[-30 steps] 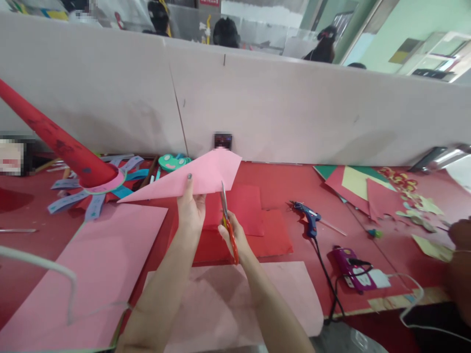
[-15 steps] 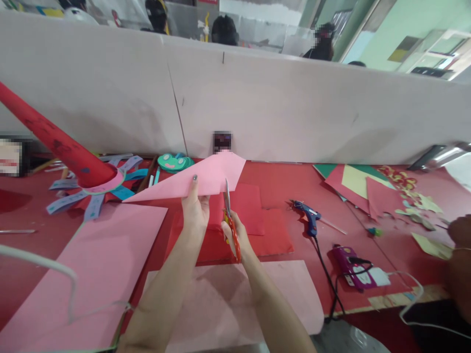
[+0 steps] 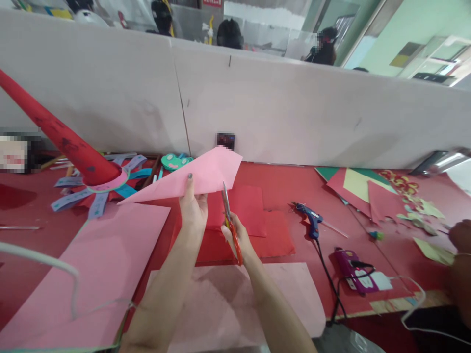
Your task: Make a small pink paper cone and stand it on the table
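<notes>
My left hand [image 3: 194, 208] pinches a pointed piece of pink craft paper [image 3: 209, 171], thumb on the near face and fingers behind. The sheet is held up above the table, its long tip reaching left. In my right hand [image 3: 237, 233] is a pair of scissors [image 3: 234, 235] with orange-red handles, fingers wrapped round them. Their blades point up and meet the lower edge of the pink paper near its right end. Under both hands lie red sheets [image 3: 277, 233], and a pale pink sheet [image 3: 257, 294] is nearer to me.
A red cone [image 3: 73, 142] with paper strips stands left, beside a large pink sheet [image 3: 95, 264]. On the right are a blue glue gun [image 3: 312, 218], a purple power strip [image 3: 351, 269] with cables and paper scraps [image 3: 386, 201]. Another person's hand [image 3: 461, 238] is at far right. A white partition [image 3: 279, 108] rises behind.
The pink paper has shifted slightly left and tilted a little in my left hand. The scissors stay at its lower edge. The whole view has moved slightly.
</notes>
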`<act>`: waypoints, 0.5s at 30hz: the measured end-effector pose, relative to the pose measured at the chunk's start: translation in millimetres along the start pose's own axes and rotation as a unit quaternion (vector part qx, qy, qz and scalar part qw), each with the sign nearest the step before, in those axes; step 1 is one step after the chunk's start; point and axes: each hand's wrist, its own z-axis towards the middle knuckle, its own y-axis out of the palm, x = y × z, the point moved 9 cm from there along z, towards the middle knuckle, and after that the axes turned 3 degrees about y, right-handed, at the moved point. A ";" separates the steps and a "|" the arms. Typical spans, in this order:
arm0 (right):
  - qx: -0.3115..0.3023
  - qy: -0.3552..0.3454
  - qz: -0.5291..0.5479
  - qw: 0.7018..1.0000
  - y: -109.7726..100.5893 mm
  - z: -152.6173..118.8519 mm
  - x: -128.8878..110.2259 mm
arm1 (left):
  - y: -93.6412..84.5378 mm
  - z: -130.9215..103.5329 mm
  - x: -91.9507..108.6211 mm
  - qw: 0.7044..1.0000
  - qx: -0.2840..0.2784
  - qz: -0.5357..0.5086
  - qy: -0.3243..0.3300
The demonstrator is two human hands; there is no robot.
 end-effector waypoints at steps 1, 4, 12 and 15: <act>-0.003 -0.003 -0.001 1.000 0.6 0.0 0.1 | 0.8 0.9 3.7 1.000 -0.004 -0.001 0.010; -0.006 -0.003 -0.008 1.000 1.1 -0.5 0.0 | 1.7 4.8 17.5 0.999 -0.011 -0.006 0.048; -0.007 0.003 -0.013 1.000 2.3 -2.1 -3.6 | 1.1 9.6 35.0 0.998 -0.008 -0.010 0.069; -0.007 -0.002 -0.013 1.000 4.0 -2.5 -5.4 | 3.1 7.3 33.9 0.998 -0.014 0.001 0.068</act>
